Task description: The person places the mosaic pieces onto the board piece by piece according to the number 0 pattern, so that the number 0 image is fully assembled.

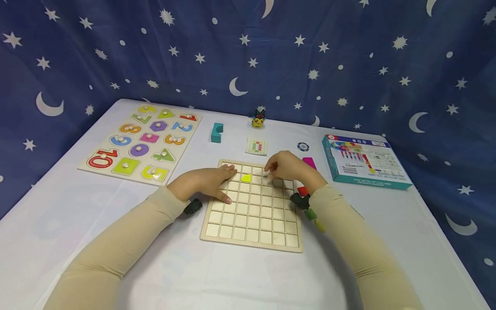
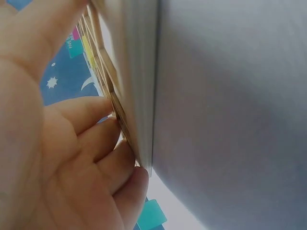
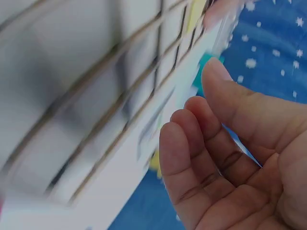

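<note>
A wooden grid board (image 1: 249, 246) lies flat on the table. One bright yellow piece (image 1: 246, 178) sits in a square near its far left part. My left hand (image 1: 209, 183) rests on the board's left edge, fingertips touching the wood; in the left wrist view its fingers (image 2: 103, 148) lie along the rim. Over the far right part of the board hovers my right hand (image 1: 288, 167). In the right wrist view its fingers (image 3: 175, 148) are loosely bent, thumb apart, with nothing between them. A small card with a coloured grid pattern (image 1: 256, 146) lies beyond the board.
Magenta (image 1: 309, 162), red (image 1: 302, 190), green (image 1: 310, 214) and yellow (image 1: 319, 225) pieces lie right of the board, partly hidden by my right arm. A number puzzle (image 1: 182, 148) is left; a teal block (image 1: 217, 132), figurine (image 1: 258, 118), round token (image 1: 303, 147) and box (image 1: 366, 161) stand around.
</note>
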A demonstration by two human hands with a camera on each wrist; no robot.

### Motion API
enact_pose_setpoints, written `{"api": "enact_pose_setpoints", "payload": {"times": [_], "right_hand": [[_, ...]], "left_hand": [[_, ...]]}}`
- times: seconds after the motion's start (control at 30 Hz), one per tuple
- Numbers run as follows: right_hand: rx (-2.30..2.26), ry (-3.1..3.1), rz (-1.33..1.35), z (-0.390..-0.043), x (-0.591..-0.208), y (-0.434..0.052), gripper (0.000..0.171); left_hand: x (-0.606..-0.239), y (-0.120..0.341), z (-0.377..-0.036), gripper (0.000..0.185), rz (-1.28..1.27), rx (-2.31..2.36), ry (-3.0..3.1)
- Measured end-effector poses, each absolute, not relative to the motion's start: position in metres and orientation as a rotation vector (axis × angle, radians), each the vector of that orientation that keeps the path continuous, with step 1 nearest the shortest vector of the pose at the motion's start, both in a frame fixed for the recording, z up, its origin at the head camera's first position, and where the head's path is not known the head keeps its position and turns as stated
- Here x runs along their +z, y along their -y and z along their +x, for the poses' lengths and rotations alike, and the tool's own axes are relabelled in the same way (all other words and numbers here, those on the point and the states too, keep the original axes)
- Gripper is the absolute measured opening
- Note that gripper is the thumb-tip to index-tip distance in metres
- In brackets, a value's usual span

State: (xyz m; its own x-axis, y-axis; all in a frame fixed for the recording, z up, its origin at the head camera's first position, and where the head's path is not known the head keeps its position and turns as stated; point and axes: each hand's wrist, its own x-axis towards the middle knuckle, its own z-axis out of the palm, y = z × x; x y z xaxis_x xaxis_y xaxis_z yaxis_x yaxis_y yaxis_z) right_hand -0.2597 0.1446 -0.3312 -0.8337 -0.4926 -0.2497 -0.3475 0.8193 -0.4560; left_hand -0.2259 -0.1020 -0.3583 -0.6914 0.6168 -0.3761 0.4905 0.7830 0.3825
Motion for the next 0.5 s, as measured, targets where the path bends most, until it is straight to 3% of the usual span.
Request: {"api": "enact_pose_setpoints", "payload": {"times": [0.5], "right_hand": [[-0.564, -2.694, -0.236, -0.241, -0.335, -0.253, 0.02]], "left_hand": [[-0.356, 0.101, -0.224, 0.096, 0.836, 0.362, -2.485]]}}
